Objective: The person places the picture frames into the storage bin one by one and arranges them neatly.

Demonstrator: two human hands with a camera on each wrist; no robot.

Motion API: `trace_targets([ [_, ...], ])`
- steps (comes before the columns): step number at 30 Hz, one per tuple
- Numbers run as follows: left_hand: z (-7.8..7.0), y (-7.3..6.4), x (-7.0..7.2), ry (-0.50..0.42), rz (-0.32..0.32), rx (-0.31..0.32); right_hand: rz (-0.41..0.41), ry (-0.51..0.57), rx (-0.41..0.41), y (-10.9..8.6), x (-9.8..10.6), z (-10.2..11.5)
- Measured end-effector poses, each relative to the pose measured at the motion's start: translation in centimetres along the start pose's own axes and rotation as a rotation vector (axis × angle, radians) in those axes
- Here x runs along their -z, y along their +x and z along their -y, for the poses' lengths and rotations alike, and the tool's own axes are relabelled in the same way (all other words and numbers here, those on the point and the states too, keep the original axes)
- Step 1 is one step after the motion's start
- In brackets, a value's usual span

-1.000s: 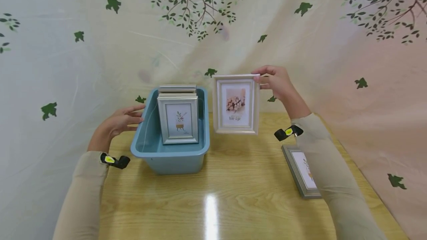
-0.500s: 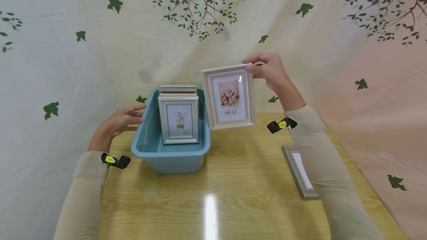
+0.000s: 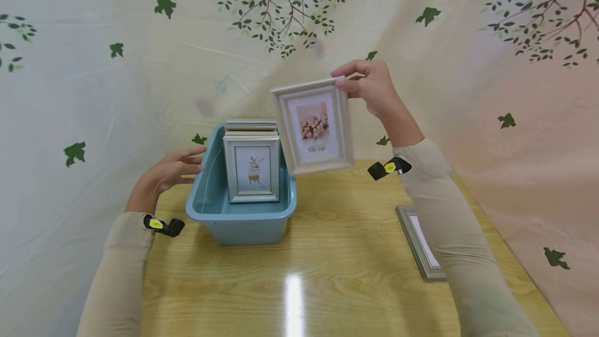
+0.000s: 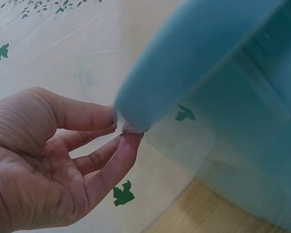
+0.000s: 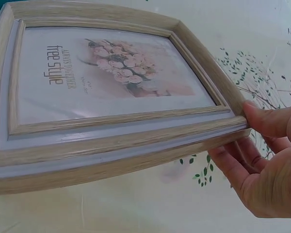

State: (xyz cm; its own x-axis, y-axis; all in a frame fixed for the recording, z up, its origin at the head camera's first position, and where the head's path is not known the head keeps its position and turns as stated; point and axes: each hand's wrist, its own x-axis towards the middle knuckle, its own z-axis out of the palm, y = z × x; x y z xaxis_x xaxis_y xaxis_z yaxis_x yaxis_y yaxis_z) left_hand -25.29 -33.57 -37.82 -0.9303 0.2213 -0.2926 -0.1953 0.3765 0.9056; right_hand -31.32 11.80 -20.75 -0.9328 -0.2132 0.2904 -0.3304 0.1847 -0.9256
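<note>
Two hands are in operation. The right hand (image 3: 372,87), right of top centre in the head view, pinches the upper right corner of a pale wood-tone photo frame (image 3: 312,126). Its thumb lies on the front face and its fingers are bent behind the frame; the right wrist view confirms this grip. The photo frame is held up at the centre of the head view, tilted so that its top edge rises to the right. Its insert shows pink flowers and the words "free style". The lower left corner overlaps the right rim of the blue bin (image 3: 243,217) in that view; contact cannot be determined.

The left hand (image 3: 170,175), left of centre, has its fingers apart and slightly bent, with fingertips touching the outer left rim of the bin.

Inside the bin, a silver frame (image 3: 253,170) with a potted-plant print faces forward, leaning slightly back. More frames (image 3: 251,127) stand behind it, their top edges visible.

At lower right, a grey frame (image 3: 421,246) lies on the wood-grain table (image 3: 346,238), partly covered by the right sleeve (image 3: 451,228).
</note>
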Motion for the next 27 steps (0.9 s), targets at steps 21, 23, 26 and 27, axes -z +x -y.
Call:
trace_targets([
  [21,0.0,-0.1,-0.2,-0.022,-0.008,0.001,-0.001,0.225,0.063,0.3,-7.0,-1.0],
  [23,0.1,-0.2,-0.2,-0.026,-0.004,-0.002,0.001,0.249,0.059,0.2,-7.7,-1.3],
  [26,0.1,-0.3,-0.1,-0.026,-0.002,-0.004,0.000,0.276,0.057,0.2,-8.5,-1.8],
  [27,0.0,-0.4,-0.1,-0.025,-0.001,-0.004,-0.002,0.287,0.056,0.2,-8.8,-1.9],
])
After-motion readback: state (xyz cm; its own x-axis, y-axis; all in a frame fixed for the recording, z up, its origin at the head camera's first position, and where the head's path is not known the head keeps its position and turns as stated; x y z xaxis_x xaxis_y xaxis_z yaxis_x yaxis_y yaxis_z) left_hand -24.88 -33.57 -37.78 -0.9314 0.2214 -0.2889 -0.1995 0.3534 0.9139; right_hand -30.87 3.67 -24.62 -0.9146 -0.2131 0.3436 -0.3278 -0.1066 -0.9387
